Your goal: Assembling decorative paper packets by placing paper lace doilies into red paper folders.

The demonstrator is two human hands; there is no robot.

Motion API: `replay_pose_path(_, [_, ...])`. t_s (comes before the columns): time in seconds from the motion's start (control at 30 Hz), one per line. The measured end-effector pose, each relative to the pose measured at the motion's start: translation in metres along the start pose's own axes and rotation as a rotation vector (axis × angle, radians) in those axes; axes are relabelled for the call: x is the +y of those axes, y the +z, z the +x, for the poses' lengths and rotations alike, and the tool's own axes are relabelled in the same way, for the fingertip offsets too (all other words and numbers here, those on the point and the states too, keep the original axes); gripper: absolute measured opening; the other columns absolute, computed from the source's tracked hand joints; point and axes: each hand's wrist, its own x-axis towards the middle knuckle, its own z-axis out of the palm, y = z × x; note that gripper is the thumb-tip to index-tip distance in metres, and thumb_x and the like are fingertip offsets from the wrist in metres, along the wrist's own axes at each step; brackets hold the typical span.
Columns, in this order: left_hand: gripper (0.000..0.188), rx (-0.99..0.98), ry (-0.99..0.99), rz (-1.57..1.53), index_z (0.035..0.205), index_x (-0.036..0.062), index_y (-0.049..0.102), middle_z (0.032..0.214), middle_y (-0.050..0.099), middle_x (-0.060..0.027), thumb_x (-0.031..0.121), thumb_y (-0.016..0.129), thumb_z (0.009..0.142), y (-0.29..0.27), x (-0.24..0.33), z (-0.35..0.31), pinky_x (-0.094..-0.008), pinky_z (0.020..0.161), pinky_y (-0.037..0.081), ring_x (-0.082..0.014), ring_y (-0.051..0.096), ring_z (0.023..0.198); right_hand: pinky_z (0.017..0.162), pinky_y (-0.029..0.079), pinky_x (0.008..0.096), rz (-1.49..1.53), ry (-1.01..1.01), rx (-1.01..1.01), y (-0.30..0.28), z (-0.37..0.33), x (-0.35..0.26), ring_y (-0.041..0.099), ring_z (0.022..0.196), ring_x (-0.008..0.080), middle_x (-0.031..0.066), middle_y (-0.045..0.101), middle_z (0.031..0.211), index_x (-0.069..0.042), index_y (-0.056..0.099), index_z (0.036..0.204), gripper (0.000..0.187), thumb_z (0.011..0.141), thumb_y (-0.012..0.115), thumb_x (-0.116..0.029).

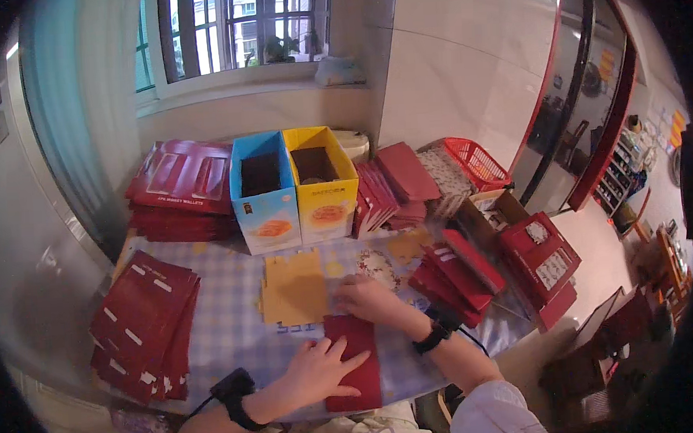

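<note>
"Looking at the low middle of the frame, what do you see?"

"A long red card (pixel 364 379) lies flat on the checked cloth of the counter (pixel 233 301). The left hand (pixel 319 375) rests on it with its fingers spread wide. It isn't gripping anything."

"And the right hand (pixel 370 300)?"

"It's by the card's top end, just beside the yellow paper stack (pixel 295 286). Its fingers are bent, but I can't tell if they pinch something."

"Is the card heavy?"

"I'd guess it's very light. It looks like thick paper, so it should be a bit stiff but easy to bend. It may slide on the cloth, and a hard squeeze could crease it."

"Where should you hold it?"

"By a long side, I think, with the thumb on top and fingers under. A flat palm should keep it still."

"What can't you see?"

"The left hand hides part of the card, so I can't tell if it's one sheet or folded. The right hand's fingertips are hard to make out. The insides of the blue box (pixel 267 221) and yellow box (pixel 329 213), up the middle, are too dark. The far right of the frame is dim and bendy."
</note>
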Motion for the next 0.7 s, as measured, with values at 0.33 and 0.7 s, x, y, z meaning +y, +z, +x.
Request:
replay_pose_path(0.33, [0.063,0.048,0.001,-0.02,0.12,0.0234,0.046,0.099,0.049,-0.0107,0.06,0.051,0.069,0.007,-0.003,-0.002,-0.0408,0.072,0.044,-0.026,0.047,0.088,0.069,0.045,0.0384,-0.198,-0.043,-0.091,0.012,0.004,-0.022,0.055,0.076,0.0285,0.0098,0.057,0.077,-0.006,0.062,0.076,0.012,0.069,0.06,-0.016])
replay_pose_path(0.7, [0.064,0.033,0.004,-0.028,0.121,0.0225,0.046,0.105,0.049,-0.0146,0.061,0.05,0.069,0.005,-0.003,0.0,-0.0418,0.072,0.044,-0.0277,0.047,0.089,0.069,0.045,0.0396,0.161,0.172,-0.1,-0.007,0.002,-0.019,0.056,0.079,0.0319,0.0124,0.057,0.081,-0.003,0.057,0.078,0.012,0.069,0.057,-0.012])
